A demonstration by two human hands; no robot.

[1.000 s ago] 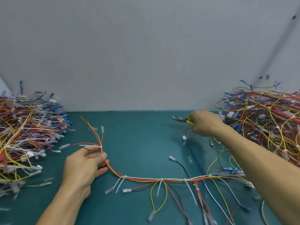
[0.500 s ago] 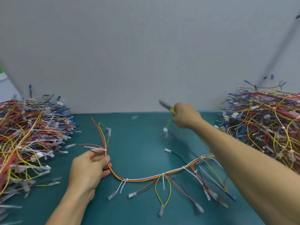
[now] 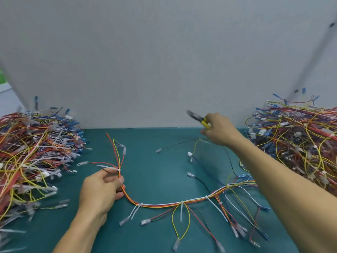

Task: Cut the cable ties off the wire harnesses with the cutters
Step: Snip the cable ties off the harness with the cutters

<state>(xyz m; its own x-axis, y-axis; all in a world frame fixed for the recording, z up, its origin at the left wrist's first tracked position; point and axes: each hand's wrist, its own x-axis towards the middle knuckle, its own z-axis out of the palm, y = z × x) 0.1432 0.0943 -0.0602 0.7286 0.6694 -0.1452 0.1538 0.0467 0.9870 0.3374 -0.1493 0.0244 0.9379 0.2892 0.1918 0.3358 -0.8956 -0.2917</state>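
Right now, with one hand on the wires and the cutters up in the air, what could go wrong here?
1. The nearest cable tie sits just above the fingertips of the left hand, so the cutters in the right hand could nick a finger.
2. Each tie hugs the wire harness tightly; the blades might bite into a wire.
3. The right forearm lies over loose branches beside the heap of harnesses; they could snag and tangle.
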